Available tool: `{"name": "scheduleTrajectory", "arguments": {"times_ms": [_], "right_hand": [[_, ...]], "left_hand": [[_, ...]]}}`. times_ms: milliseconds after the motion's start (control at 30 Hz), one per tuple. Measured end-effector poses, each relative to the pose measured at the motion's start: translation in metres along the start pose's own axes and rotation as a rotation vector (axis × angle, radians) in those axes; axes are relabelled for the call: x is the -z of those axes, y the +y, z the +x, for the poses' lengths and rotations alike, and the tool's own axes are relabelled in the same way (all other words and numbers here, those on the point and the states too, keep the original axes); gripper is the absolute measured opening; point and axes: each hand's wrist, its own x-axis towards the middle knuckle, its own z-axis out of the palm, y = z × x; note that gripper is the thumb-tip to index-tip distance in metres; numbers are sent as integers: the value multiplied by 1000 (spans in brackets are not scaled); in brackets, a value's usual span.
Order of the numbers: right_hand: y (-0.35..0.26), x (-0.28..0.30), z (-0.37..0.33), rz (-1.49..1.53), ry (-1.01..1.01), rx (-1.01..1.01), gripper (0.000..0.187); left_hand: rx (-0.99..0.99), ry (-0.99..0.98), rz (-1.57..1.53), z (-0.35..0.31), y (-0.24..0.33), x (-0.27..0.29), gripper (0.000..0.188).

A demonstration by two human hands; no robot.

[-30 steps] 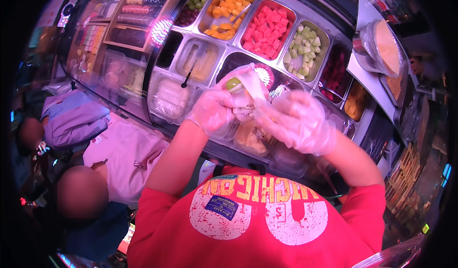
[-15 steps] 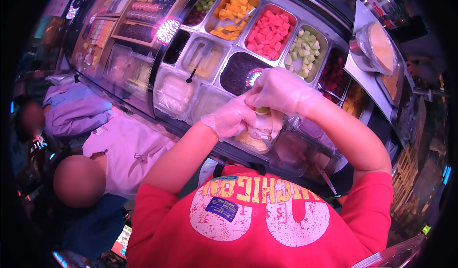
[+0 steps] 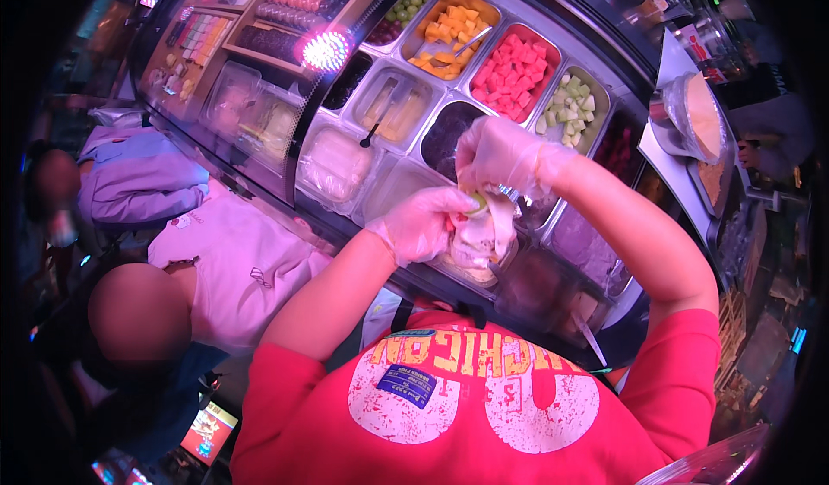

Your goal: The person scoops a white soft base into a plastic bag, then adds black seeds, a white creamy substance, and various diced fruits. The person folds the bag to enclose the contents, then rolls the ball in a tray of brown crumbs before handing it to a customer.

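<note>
A food counter (image 3: 509,8) under pinkish light runs through the middle of the view, with red fruit cubes (image 3: 512,75) toward its far side. The wearer's red shirt (image 3: 484,390) spreads along the bottom, on the near side of those cubes. Well to the left of the cubes stands a display case (image 3: 302,131). Left of the cubes and nearer is a person in a pink top (image 3: 246,269). Orange fruit cubes (image 3: 453,31) sit just left of the red ones, pale green cubes (image 3: 570,109) just right.

Both hands wear clear gloves, on the near side of the red cubes. The left hand (image 3: 420,226) grasps a pale, soft wrap (image 3: 484,239). The right hand (image 3: 505,157), fingers curled downward, is at the wrap's far end; whether it grips anything, I cannot tell. A green slice (image 3: 475,202), nearer than the red cubes, shows beside the left fingers.
</note>
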Motion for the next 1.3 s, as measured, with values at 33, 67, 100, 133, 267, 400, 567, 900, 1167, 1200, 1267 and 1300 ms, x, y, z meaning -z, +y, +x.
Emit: {"name": "scheduleTrajectory", "arguments": {"times_ms": [33,67,100,133,267,400,567,900,1167,1200,1267,1300], "right_hand": [[-5,3,0,9,20,43,17],[-10,5,0,17,42,86,16],[-14,6,0,25,66,129,15],[-20,7,0,34,89,172,15],[-32,9,-17,-22,196,307,8],[-3,-6,-34,-238,177,756,15],[4,-37,-64,-739,489,811,15],[47,-139,-89,433,1048,224,27],[7,-153,-87,1032,720,65,37],[1,-155,-86,993,744,52,37],[-10,-160,-87,817,833,-46,35],[-9,-162,-85,728,834,-106,35]], "left_hand": [[2,17,12,-1,4,-1,59],[-27,8,33,-2,6,-3,58],[-56,-1,54,-2,7,-3,56],[-84,-11,75,-2,8,-4,55],[-213,53,34,-4,8,-3,47],[-286,84,-166,-9,11,-11,54],[-433,15,-168,-16,5,-14,59],[-642,65,86,-6,-26,-31,56],[-799,-31,131,-2,-52,4,79],[-811,-30,105,-3,-56,2,77],[-850,-24,49,-6,-61,3,73],[-876,-19,18,-7,-62,9,70]]}}
